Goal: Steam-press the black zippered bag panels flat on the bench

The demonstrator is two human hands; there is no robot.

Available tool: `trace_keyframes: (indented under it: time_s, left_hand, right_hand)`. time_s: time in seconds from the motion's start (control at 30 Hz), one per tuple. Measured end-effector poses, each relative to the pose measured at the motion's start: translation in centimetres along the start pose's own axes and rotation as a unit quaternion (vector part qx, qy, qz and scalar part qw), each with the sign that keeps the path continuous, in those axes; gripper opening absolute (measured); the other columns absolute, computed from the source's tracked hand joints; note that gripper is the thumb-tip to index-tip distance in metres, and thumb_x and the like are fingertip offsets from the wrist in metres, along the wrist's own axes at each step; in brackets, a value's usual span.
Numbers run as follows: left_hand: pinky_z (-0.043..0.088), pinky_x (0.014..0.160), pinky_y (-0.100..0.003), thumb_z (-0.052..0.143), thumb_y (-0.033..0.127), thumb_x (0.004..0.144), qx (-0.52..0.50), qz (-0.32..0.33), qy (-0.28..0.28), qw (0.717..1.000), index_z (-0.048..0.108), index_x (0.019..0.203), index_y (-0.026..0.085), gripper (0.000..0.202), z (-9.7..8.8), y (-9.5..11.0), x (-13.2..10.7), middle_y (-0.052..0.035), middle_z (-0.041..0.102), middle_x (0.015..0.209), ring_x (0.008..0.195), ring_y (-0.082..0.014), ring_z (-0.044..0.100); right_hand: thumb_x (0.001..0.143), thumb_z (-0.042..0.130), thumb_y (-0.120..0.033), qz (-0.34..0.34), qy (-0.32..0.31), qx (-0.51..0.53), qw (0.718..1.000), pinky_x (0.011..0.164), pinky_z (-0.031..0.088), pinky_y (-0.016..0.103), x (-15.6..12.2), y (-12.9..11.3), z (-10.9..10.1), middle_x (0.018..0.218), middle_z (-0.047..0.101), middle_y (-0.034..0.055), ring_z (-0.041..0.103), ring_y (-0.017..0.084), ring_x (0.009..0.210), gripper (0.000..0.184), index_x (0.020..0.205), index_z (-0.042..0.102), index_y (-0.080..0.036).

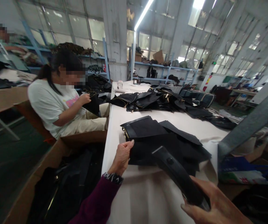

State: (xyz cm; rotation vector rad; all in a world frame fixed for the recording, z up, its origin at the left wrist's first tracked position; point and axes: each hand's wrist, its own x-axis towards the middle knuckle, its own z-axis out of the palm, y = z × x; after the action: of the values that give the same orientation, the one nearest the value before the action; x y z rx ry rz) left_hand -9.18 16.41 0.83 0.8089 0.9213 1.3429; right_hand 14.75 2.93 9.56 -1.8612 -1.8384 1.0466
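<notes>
My left hand (122, 158) pinches the left edge of a black fabric piece (145, 147), close to a gold zipper (125, 133) at its corner. Several such black pieces lie stacked and fanned out on the white-covered table (117, 119). In my right hand (210, 199) is a black electric hair clipper (174, 169), gripped round its body. Its flat head points up and left, over the front part of the fabric pieces; whether it touches them I cannot tell.
A pile of black zippered pieces (152, 101) covers the table's far side. At left, a cardboard box (37, 175) holds more black pieces, and a seated co-worker (61, 99) handles one. A slanted metal post (248, 121) stands at the right edge.
</notes>
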Motion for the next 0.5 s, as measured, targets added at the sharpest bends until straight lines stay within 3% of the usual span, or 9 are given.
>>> trace_keyframes:
  time_s: [0.13, 0.2, 0.37, 0.5]
  left_hand:
    - [0.047, 0.058, -0.027, 0.073, 0.048, 0.067, -0.003, 0.005, 0.001, 1.000, 0.057, 0.058, 0.015, 0.038, 0.1, 0.2, -1.1, -0.0014, 0.061, 0.053, 0.061, -0.0169, 0.062]
    - [0.045, 0.055, -0.025, 0.073, 0.045, 0.069, -0.006, 0.007, 0.003, 1.000, 0.057, 0.058, 0.015, 0.035, -0.2, 0.2, -1.5, 0.0002, 0.059, 0.052, 0.055, -0.0138, 0.058]
    - [0.041, 0.055, -0.021, 0.079, 0.033, 0.062, 0.006, 0.019, 0.021, 1.000, 0.059, 0.062, 0.015, 0.026, -1.5, -0.2, -2.5, 0.0041, 0.056, 0.055, 0.052, -0.0090, 0.052]
    - [0.039, 0.054, -0.019, 0.076, 0.032, 0.065, 0.019, 0.024, 0.041, 0.999, 0.062, 0.066, 0.015, 0.022, -2.4, -0.9, -2.9, 0.0042, 0.056, 0.058, 0.055, -0.0084, 0.052]
  right_hand:
    - [0.072, 0.061, -0.032, 0.010, -0.008, 0.031, 0.999, 0.049, 0.053, 0.027, 0.3, -0.6, 0.6, 0.101, 0.065, 0.0114, 0.066, 0.018, 0.059, 0.054, 0.122, 0.056, -0.012]
    - [0.071, 0.061, -0.033, 0.016, 0.009, 0.039, 0.999, 0.046, 0.052, 0.026, 0.4, -0.6, 0.7, 0.097, 0.065, 0.0110, 0.064, 0.017, 0.053, 0.060, 0.125, 0.053, -0.010]
    - [0.066, 0.069, -0.033, -0.018, 0.032, 0.030, 0.999, 0.054, 0.054, 0.026, -0.1, -0.4, 0.6, 0.088, 0.069, 0.0057, 0.067, 0.022, 0.067, 0.048, 0.111, 0.065, -0.016]
    - [0.070, 0.064, -0.033, -0.013, -0.033, 0.041, 0.999, 0.048, 0.052, 0.025, -0.1, -0.8, 0.8, 0.084, 0.069, 0.0046, 0.065, 0.018, 0.056, 0.038, 0.104, 0.066, -0.016]
